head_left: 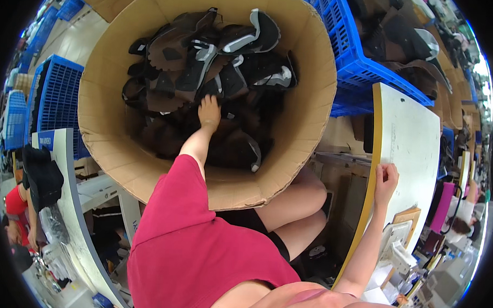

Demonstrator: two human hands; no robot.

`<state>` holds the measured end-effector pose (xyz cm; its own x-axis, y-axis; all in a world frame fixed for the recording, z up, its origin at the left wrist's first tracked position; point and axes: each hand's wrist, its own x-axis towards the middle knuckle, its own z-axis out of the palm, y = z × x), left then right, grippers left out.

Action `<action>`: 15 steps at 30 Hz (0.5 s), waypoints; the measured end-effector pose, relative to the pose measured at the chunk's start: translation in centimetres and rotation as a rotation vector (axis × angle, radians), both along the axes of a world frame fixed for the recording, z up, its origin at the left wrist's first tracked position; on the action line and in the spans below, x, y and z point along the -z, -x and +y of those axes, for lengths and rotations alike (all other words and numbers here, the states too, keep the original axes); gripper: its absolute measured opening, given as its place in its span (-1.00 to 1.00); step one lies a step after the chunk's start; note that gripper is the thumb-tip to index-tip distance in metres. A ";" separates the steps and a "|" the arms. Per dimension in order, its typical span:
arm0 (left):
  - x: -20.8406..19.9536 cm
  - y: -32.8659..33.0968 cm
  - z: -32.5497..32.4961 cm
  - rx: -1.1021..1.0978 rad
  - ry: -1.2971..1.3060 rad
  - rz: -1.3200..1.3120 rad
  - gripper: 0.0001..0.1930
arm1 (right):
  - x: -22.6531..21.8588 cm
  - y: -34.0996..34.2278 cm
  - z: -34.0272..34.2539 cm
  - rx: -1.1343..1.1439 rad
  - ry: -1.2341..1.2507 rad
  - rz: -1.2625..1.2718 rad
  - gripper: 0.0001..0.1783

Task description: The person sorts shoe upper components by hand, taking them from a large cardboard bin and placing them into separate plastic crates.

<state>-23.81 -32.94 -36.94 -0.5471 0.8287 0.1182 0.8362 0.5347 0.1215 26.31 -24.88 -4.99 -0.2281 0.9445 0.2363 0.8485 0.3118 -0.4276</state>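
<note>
In front of me is a large round-mouthed cardboard box. Brown and black pieces that look like shoe uppers lie heaped inside, some with grey-white strips along their edges. My left hand reaches down into the box, fingers stretched over a black piece near the middle of the heap. Its fingertips touch the dark material and hold nothing that I can see lifted. On the right, my right hand rests at the yellow edge of a white tabletop, its fingers curled in, with nothing visible in them.
A blue plastic crate with more dark pieces stands at the upper right, beside the box. Another blue crate is at the left, behind a white table panel with a black hat-like item. A person in red is at far left.
</note>
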 end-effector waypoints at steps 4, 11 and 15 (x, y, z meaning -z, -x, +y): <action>-5.7 7.9 9.1 0.129 -0.102 0.571 -0.54 | 1.0 -1.3 0.5 -0.019 -0.030 -0.028 -0.83; -17.0 28.6 8.2 -0.087 0.012 -0.223 -0.34 | 1.5 0.1 0.7 -0.025 -0.057 -0.026 -0.83; -12.9 22.4 11.2 0.043 0.203 0.219 -0.74 | -0.2 -0.5 -0.9 0.074 -0.130 -0.055 -0.85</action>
<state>-46.20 -21.78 -24.05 -0.4908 0.8692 0.0594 0.8531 0.4933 -0.1699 26.86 -25.78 -4.84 -0.1753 0.9213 0.3471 0.8920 0.2978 -0.3400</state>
